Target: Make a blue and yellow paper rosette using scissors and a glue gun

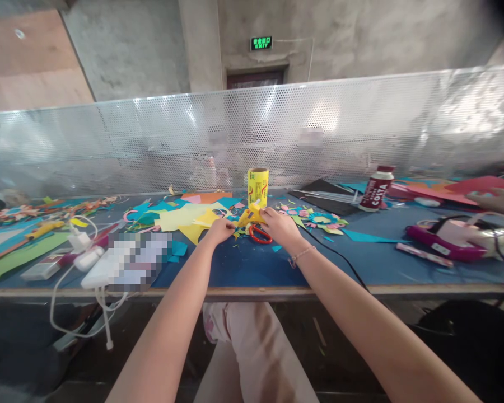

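In my right hand [278,226] is a yellow hot glue gun [248,215], its nose pointing left, with a black cord trailing right over the table. My left hand [222,230] is just left of the nose, its fingers pinched together around something too small to make out. Orange-red scissor handles [260,235] lie beneath my right hand. Directly behind the glue gun stands a yellow cardboard roll [257,186]. Yellow paper sheets [178,217] spread to the left of my left hand, and cut paper petals [315,219] lie to the right.
A white power bank [98,272] with cables sits at the front left edge. Another yellow glue gun [46,228] lies far left. A Costa bottle [377,189] stands at the right, near another person's hand [498,201] and a purple object [443,244]. A perforated metal panel [151,145] closes the back.
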Tool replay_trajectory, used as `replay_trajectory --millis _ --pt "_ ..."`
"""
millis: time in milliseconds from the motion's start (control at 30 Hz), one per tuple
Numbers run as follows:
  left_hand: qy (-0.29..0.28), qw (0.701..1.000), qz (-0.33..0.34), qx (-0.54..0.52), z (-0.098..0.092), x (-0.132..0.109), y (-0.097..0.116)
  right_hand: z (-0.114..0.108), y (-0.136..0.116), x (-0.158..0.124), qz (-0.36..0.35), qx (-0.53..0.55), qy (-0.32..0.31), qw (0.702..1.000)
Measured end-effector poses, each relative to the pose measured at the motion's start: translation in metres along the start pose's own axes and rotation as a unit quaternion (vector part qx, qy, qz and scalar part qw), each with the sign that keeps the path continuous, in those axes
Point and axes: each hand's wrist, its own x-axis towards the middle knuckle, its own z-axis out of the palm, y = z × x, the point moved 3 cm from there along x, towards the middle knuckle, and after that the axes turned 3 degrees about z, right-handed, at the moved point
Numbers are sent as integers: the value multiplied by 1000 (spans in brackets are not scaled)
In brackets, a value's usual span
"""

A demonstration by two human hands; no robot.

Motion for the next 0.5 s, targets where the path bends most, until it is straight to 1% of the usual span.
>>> replay_trajectory --millis 200,500 --pt "0 1000 2 -7 1 1 -2 2 1 0 -9 10 4 1000" --pt "-4 1000 7 4 4 4 -5 2 3 1 -9 0 -11 1000"
